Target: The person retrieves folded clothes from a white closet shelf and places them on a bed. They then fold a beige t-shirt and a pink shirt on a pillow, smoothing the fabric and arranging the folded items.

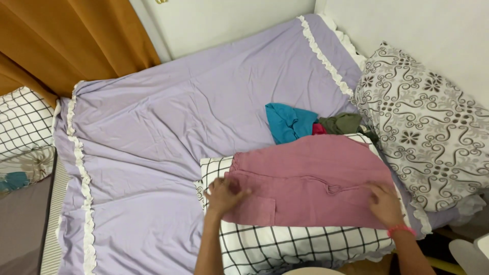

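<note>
Lilac cotton covers most of the view: a smooth, lightly creased bedsheet (168, 127) edged with a white ruffled trim, spread over a bed that runs back to a pale wall. An orange curtain (66, 40) hangs in heavy folds at the far left corner. On the near edge of the bed lies a white pillow with a thin black grid (285, 244), soft and slightly puffed, its frilled border showing at the corners.

Spread flat on that pillow is a dusty pink garment (310, 178), a matte woven cloth of roughly trapezoid outline with a gathered waistband at its left end, a square patch pocket near the lower left and a thin drawstring lying in a loop near the middle. The left hand (224, 196) rests on the waistband end with fingers curled, pressing on the cloth. The right hand (384, 203), with a pink band at the wrist, lies flat and open on the garment's right end. Both hands are well apart.

Behind the garment sits a small heap of crumpled clothes: a teal piece (288, 122) and an olive green one (341, 123). To the right leans a large pillow patterned with grey and brown scrolls (428, 127).
</note>
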